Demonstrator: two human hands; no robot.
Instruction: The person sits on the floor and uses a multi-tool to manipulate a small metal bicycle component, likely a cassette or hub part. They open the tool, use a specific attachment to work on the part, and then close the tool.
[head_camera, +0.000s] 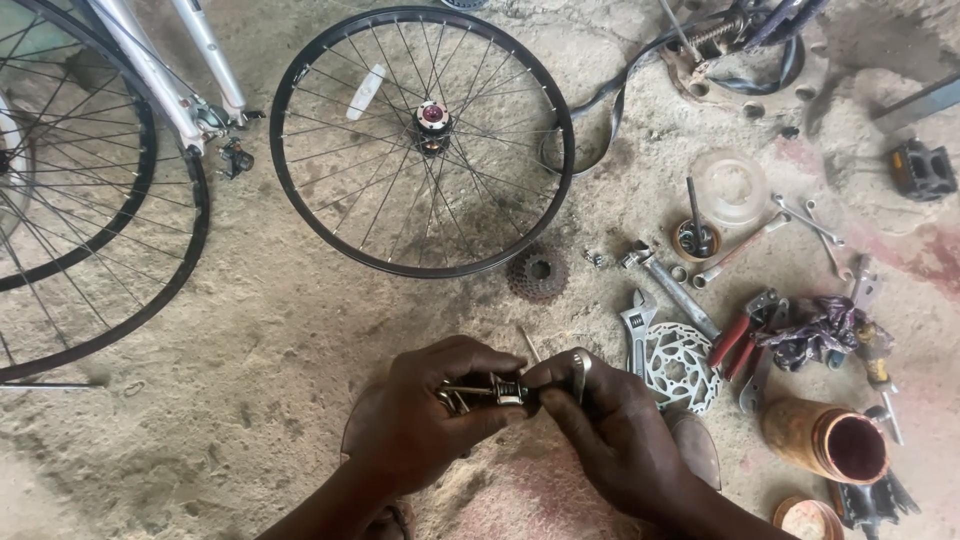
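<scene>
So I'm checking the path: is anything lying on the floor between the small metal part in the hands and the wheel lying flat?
Nothing visible does. Both hands, left hand and right hand, hold the small metal part; only bare floor lies up to the loose wheel. The cassette sits off right.

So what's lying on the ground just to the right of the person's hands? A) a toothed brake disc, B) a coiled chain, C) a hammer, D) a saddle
A: a silver toothed brake disc lies flat on the concrete beside the right hand, next to an adjustable wrench.
</scene>
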